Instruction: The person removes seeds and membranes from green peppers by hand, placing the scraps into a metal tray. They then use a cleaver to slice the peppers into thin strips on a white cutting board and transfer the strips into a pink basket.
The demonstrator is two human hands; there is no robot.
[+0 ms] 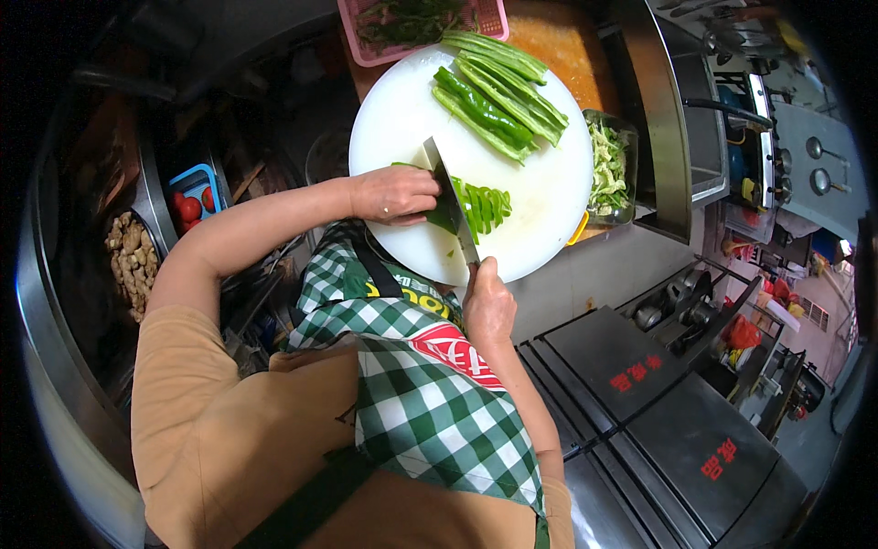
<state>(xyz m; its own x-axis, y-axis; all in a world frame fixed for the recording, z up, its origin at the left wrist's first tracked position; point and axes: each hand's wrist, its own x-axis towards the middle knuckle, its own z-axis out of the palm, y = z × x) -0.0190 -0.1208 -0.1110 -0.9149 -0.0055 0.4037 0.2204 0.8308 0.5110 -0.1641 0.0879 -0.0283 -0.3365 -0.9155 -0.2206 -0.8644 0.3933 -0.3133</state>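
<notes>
A round white cutting board [540, 197] lies in front of me. My right hand [487, 304] grips the handle of a cleaver [446, 197], its blade standing in a green pepper. My left hand [395, 194] presses down on the uncut end of that pepper, fingers curled beside the blade. Cut green slices [487, 206] lie fanned out to the right of the blade. Several long whole green peppers [498, 91] are piled at the far side of the board.
A clear container of sliced green vegetable [609, 169] stands at the board's right edge. A pink basket of greens [412, 23] sits beyond the board. Left and lower are a blue tray of tomatoes [189, 203] and a tub of ginger [131, 261]. Steel counter doors [658, 430] lie right.
</notes>
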